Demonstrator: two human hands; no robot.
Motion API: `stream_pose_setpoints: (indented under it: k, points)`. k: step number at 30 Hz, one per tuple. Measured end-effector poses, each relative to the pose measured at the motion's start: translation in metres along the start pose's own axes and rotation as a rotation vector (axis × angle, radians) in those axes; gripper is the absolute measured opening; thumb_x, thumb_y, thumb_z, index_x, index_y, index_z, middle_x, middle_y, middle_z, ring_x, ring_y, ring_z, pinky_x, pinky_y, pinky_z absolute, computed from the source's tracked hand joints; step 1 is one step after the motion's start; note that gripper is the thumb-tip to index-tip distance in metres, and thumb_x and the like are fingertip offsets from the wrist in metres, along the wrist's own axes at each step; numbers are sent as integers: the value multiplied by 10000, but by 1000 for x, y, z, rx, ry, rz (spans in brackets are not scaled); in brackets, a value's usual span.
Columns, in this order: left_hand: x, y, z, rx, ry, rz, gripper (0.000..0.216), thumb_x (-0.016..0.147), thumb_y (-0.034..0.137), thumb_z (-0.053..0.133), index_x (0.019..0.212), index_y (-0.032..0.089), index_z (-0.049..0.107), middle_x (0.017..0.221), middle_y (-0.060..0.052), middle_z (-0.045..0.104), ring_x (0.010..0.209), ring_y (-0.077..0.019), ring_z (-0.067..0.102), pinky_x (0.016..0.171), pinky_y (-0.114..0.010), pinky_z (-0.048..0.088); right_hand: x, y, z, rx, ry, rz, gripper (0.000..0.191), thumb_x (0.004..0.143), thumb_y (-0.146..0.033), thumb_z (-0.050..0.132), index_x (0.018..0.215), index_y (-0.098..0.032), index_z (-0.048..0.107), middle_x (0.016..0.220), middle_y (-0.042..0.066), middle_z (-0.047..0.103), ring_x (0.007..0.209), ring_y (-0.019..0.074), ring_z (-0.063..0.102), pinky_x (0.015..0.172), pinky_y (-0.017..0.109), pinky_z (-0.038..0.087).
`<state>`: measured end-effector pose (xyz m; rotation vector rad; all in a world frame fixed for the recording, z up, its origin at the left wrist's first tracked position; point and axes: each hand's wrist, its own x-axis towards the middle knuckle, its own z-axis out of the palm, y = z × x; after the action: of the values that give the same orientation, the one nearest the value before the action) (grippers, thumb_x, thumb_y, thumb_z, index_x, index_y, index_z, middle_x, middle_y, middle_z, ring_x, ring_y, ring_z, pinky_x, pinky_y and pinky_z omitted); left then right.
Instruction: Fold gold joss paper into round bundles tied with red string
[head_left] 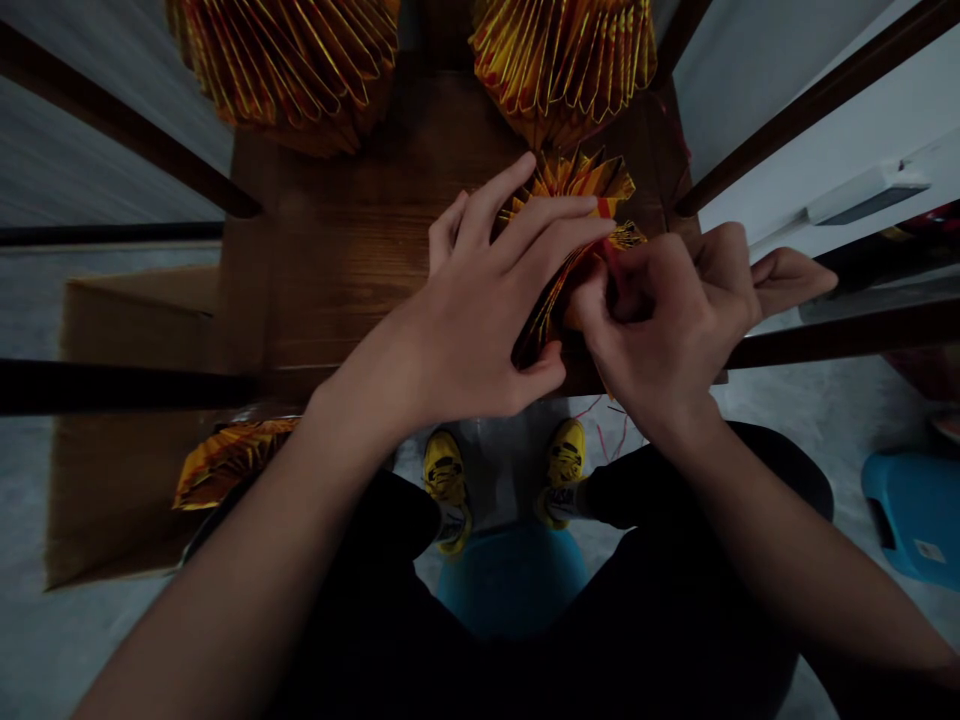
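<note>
Carefully, a spread left hand is pressing pleated gold paper, right hand pinching; hard tugging could tear it.

Home room: wooden stool, cardboard box, plastic stool

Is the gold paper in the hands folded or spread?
Folded: the gold paper shows tight pleats, held between the left hand and right hand.

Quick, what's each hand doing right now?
Left hand: holding the folded gold paper, fingers spread across it, thumb below.
Right hand: closed, pinching the same paper.
</note>
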<state>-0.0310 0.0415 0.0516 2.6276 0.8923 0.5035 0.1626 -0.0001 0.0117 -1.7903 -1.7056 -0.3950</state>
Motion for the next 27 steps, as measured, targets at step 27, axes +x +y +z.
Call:
stream_pose_setpoints:
  k: [27]
  points:
    - [2,2,1,2,-7,-5,769,907,223,620,1606,369,333,1759,17,386,1732,-338,102,1361,-671,235,4,2,-5,4,26,-55,287,1054,-362,570,776,-293,592,612,23,540,884,274,598,775,413,433]
